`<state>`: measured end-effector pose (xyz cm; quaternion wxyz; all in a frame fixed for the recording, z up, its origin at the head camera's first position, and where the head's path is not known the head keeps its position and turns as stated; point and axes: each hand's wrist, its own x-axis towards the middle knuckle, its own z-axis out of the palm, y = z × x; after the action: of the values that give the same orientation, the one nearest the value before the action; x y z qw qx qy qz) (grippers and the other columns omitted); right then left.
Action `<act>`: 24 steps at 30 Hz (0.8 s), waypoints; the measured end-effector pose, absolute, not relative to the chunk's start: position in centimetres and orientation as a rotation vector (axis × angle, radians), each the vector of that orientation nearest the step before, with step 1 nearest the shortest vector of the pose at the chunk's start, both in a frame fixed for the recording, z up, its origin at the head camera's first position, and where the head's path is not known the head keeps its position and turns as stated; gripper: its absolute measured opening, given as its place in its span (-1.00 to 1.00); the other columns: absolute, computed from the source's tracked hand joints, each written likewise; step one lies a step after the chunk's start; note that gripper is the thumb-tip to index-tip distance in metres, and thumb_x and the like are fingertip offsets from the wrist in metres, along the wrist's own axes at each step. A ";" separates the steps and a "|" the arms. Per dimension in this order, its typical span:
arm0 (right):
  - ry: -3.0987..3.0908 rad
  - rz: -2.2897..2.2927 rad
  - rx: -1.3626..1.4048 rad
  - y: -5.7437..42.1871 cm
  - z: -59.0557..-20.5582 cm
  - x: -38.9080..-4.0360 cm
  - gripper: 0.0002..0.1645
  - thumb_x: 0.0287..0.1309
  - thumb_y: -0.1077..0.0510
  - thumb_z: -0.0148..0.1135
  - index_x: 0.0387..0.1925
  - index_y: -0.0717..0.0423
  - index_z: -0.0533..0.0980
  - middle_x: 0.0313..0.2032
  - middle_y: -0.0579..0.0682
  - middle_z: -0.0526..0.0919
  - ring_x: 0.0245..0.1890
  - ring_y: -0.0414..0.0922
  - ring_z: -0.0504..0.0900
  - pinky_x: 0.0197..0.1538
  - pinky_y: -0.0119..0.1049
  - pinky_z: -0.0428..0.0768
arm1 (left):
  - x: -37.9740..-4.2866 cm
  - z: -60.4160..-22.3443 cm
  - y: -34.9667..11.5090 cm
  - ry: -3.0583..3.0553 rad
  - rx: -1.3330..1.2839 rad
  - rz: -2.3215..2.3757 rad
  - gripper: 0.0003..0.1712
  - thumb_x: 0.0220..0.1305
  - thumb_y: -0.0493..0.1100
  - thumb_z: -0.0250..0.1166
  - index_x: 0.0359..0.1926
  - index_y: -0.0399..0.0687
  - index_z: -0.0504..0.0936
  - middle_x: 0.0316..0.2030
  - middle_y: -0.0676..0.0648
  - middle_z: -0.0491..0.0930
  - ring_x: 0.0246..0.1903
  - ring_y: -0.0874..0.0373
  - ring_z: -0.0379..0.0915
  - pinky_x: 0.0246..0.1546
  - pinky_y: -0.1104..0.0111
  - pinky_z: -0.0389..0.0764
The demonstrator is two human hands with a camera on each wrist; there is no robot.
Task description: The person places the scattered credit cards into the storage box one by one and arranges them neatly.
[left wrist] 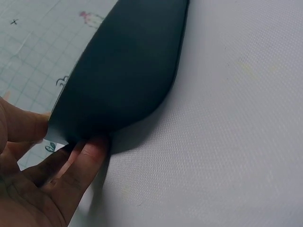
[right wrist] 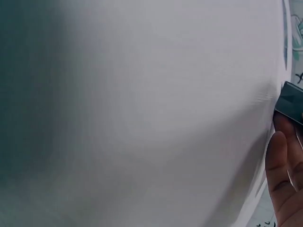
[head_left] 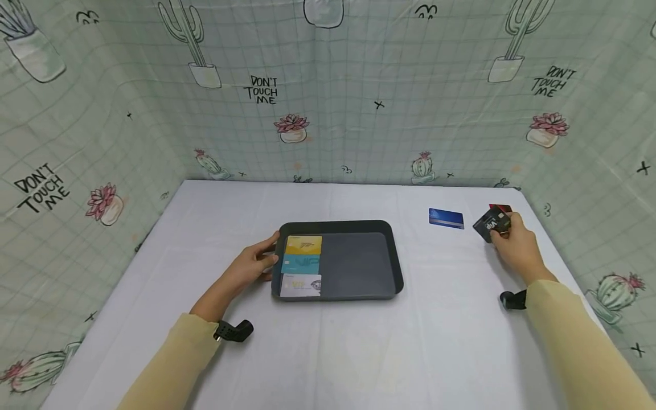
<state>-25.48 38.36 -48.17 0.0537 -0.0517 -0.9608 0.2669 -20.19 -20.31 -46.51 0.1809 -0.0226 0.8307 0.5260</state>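
Observation:
My left hand [head_left: 252,263] grips the left rim of a dark grey tray [head_left: 359,265]; in the left wrist view its thumb and fingers [left wrist: 90,153] are at the tray's edge. Inside the tray, along its left side, a yellow card [head_left: 303,245], a teal card [head_left: 300,264] and a white card [head_left: 300,286] form a column. At the table's right side my right hand [head_left: 519,249] pinches a black VIP card [head_left: 491,222], tilted. Behind it a red card [head_left: 504,207] shows only in part. The right wrist view catches just a corner of the black card [right wrist: 289,101].
A blue card [head_left: 446,218] lies on the white table [head_left: 353,353], between the tray and my right hand. A printed cloth [head_left: 348,74] hangs behind the table and along both sides.

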 end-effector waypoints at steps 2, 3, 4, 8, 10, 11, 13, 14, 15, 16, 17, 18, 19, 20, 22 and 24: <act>-2.913 0.842 -0.162 38.4 -48.3 -25.5 -0.34 0.45 0.16 0.04 0.37 0.44 0.08 0.00 0.62 0.53 -0.06 0.43 0.58 0.01 0.31 0.52 | -20.3 -46.5 -20.3 2.351 -0.057 1.484 -0.23 0.57 -0.26 0.13 0.64 0.19 0.08 0.57 -0.28 0.15 0.27 -0.13 0.36 -0.16 0.31 0.66; -2.907 0.853 -0.169 38.4 -48.3 -25.5 -0.31 0.43 0.17 0.06 0.39 0.43 0.07 0.01 0.62 0.53 -0.05 0.43 0.58 0.01 0.29 0.52 | -20.3 -46.5 -20.3 2.354 -0.056 1.483 -0.23 0.56 -0.26 0.13 0.64 0.19 0.08 0.57 -0.28 0.15 0.26 -0.13 0.37 -0.16 0.31 0.66; -2.897 0.866 -0.177 38.4 -48.3 -25.5 -0.29 0.41 0.17 0.09 0.41 0.42 0.06 0.04 0.62 0.53 -0.04 0.42 0.60 0.00 0.25 0.55 | -20.3 -46.5 -20.2 2.358 -0.059 1.481 -0.23 0.56 -0.26 0.13 0.64 0.19 0.09 0.57 -0.29 0.15 0.25 -0.12 0.37 -0.16 0.31 0.66; -2.826 0.962 -0.238 37.9 -48.0 -25.4 -0.27 0.38 0.15 0.21 0.40 0.32 0.11 0.10 0.48 0.57 -0.16 -0.03 0.68 -0.14 -0.32 0.59 | -20.3 -46.4 -20.2 2.359 -0.066 1.478 -0.24 0.56 -0.27 0.13 0.64 0.18 0.09 0.57 -0.29 0.16 0.24 -0.11 0.37 -0.15 0.30 0.66; -2.781 1.028 -0.266 37.4 -47.9 -25.3 -0.29 0.38 0.13 0.26 0.37 0.28 0.16 0.11 0.38 0.59 -0.25 -0.38 0.60 -0.24 -0.58 0.50 | -20.3 -46.4 -20.2 2.358 -0.067 1.477 -0.24 0.56 -0.27 0.13 0.64 0.18 0.09 0.57 -0.29 0.16 0.25 -0.11 0.37 -0.15 0.30 0.66; -2.761 1.049 -0.277 37.2 -47.8 -25.2 -0.33 0.38 0.11 0.27 0.34 0.27 0.21 0.08 0.31 0.61 -0.28 -0.50 0.51 -0.27 -0.67 0.44 | -20.3 -46.4 -20.1 2.356 -0.067 1.478 -0.24 0.56 -0.27 0.13 0.64 0.18 0.09 0.57 -0.28 0.16 0.25 -0.11 0.37 -0.15 0.30 0.66; -2.726 1.081 -0.294 36.7 -47.7 -25.2 -0.43 0.40 0.09 0.28 0.28 0.25 0.32 0.03 0.21 0.64 -0.33 -0.62 0.40 -0.28 -0.75 0.40 | -20.3 -46.3 -20.1 2.355 -0.066 1.476 -0.24 0.56 -0.27 0.13 0.64 0.17 0.10 0.57 -0.29 0.15 0.24 -0.11 0.38 -0.15 0.31 0.66; -2.713 1.085 -0.294 36.4 -47.6 -25.2 -0.48 0.41 0.08 0.27 0.24 0.24 0.37 0.01 0.18 0.65 -0.33 -0.63 0.39 -0.28 -0.77 0.41 | -20.3 -46.3 -20.1 2.355 -0.067 1.477 -0.24 0.56 -0.28 0.13 0.64 0.17 0.10 0.57 -0.29 0.16 0.23 -0.11 0.38 -0.16 0.31 0.66; -2.702 1.083 -0.290 36.1 -47.4 -25.3 -0.53 0.42 0.08 0.26 0.21 0.24 0.42 -0.01 0.16 0.65 -0.33 -0.63 0.40 -0.27 -0.77 0.41 | -20.3 -46.3 -20.0 2.356 -0.068 1.477 -0.24 0.56 -0.28 0.13 0.64 0.16 0.10 0.56 -0.29 0.16 0.23 -0.11 0.38 -0.16 0.31 0.66; -2.694 1.080 -0.282 35.8 -47.2 -25.3 -0.57 0.43 0.09 0.26 0.18 0.24 0.46 -0.02 0.15 0.66 -0.32 -0.61 0.40 -0.26 -0.77 0.41 | -20.3 -46.3 -20.0 2.354 -0.070 1.478 -0.24 0.56 -0.28 0.13 0.64 0.16 0.10 0.56 -0.29 0.16 0.22 -0.11 0.38 -0.16 0.31 0.66; -2.686 1.080 -0.270 35.6 -47.0 -25.4 -0.60 0.44 0.10 0.26 0.16 0.23 0.49 -0.02 0.15 0.66 -0.30 -0.59 0.41 -0.24 -0.77 0.41 | -20.2 -46.3 -20.0 2.355 -0.071 1.478 -0.24 0.56 -0.28 0.13 0.64 0.16 0.10 0.56 -0.29 0.16 0.22 -0.11 0.39 -0.16 0.31 0.66; -2.683 1.081 -0.256 35.3 -46.8 -25.4 -0.61 0.44 0.10 0.26 0.16 0.23 0.50 -0.02 0.16 0.66 -0.28 -0.58 0.41 -0.23 -0.76 0.41 | -20.2 -46.3 -20.0 2.355 -0.074 1.476 -0.24 0.56 -0.28 0.13 0.64 0.16 0.10 0.56 -0.29 0.16 0.22 -0.11 0.38 -0.16 0.31 0.66; -2.681 1.083 -0.237 35.0 -46.6 -25.5 -0.61 0.44 0.11 0.26 0.16 0.23 0.51 0.00 0.17 0.67 -0.26 -0.56 0.42 -0.22 -0.75 0.41 | -20.2 -46.3 -20.0 2.355 -0.076 1.476 -0.24 0.56 -0.28 0.13 0.64 0.16 0.10 0.56 -0.29 0.16 0.23 -0.11 0.38 -0.16 0.31 0.65; -2.684 1.085 -0.221 34.8 -46.3 -25.5 -0.62 0.44 0.11 0.27 0.16 0.22 0.52 0.02 0.18 0.67 -0.24 -0.54 0.42 -0.22 -0.73 0.42 | -20.2 -46.3 -20.0 2.354 -0.079 1.477 -0.24 0.56 -0.28 0.13 0.64 0.17 0.10 0.56 -0.29 0.16 0.23 -0.11 0.38 -0.17 0.31 0.65; -2.699 1.087 -0.198 34.2 -45.8 -25.6 -0.62 0.44 0.10 0.27 0.16 0.20 0.52 0.07 0.19 0.66 -0.18 -0.46 0.44 -0.22 -0.68 0.44 | -20.2 -46.3 -20.0 2.355 -0.082 1.478 -0.24 0.56 -0.28 0.12 0.64 0.17 0.09 0.56 -0.29 0.16 0.24 -0.12 0.37 -0.17 0.31 0.65; -2.721 1.082 -0.185 33.8 -45.3 -25.6 -0.61 0.44 0.06 0.26 0.16 0.18 0.53 0.11 0.20 0.65 -0.10 -0.34 0.49 -0.21 -0.61 0.45 | -20.2 -46.3 -20.0 2.357 -0.081 1.477 -0.24 0.56 -0.28 0.12 0.64 0.17 0.09 0.56 -0.29 0.16 0.24 -0.12 0.37 -0.17 0.32 0.65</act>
<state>-25.60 33.77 -45.31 0.1037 -0.0628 -0.9224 0.3668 -20.23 -20.02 -46.32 0.1784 -0.0285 0.8335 0.5221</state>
